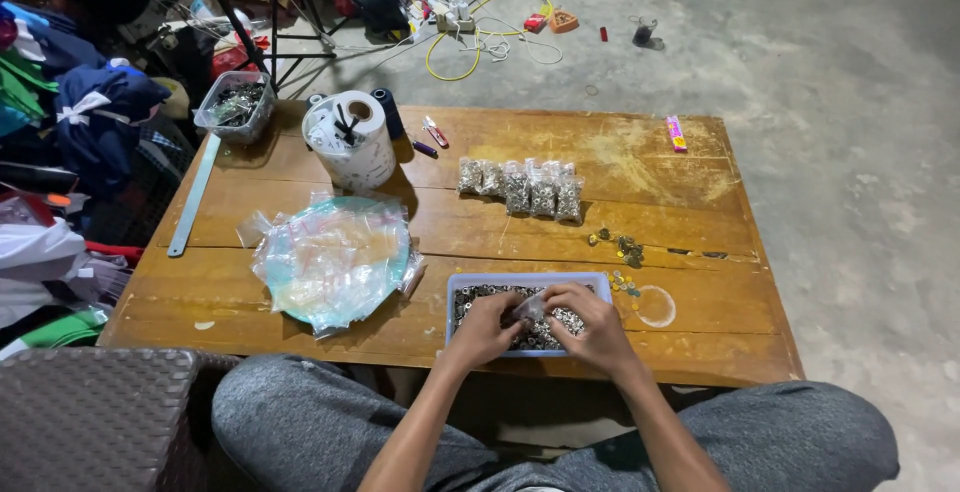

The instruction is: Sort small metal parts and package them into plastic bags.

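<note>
hands (545, 324) hiding small clear bag (529, 308), tray (470, 281) contents indistinct

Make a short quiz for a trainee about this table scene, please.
1. True or false: both hands hold a small clear bag over the blue tray of metal rings.
2. What lies left of the tray? A) pile of empty plastic bags B) a hammer C) a book
3. Which long thing lies along the table's left edge?

Key: 1 true; 2 A; 3 a metal ruler.
</note>
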